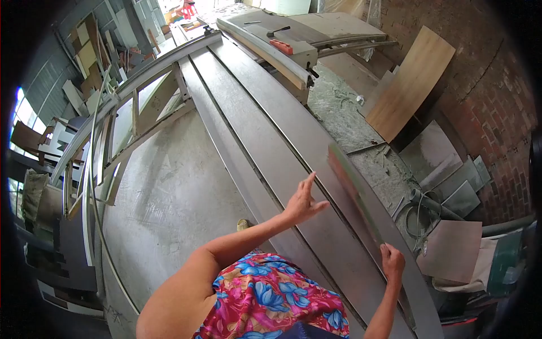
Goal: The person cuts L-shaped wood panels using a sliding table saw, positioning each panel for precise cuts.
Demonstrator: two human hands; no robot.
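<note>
One open left hand (305,202); right hand (393,262) pinches strip (355,196).

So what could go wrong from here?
The right hand seems to pinch only the near end of the thin strip, so its far end might swing or slip. The spread fingers of the left hand are near a dark groove and could catch its edge. The flowered clothing is close enough to snag.

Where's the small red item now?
Head view, top centre: the red item lies beside the black lever, just right of the far end of the grooved metal table.
</note>
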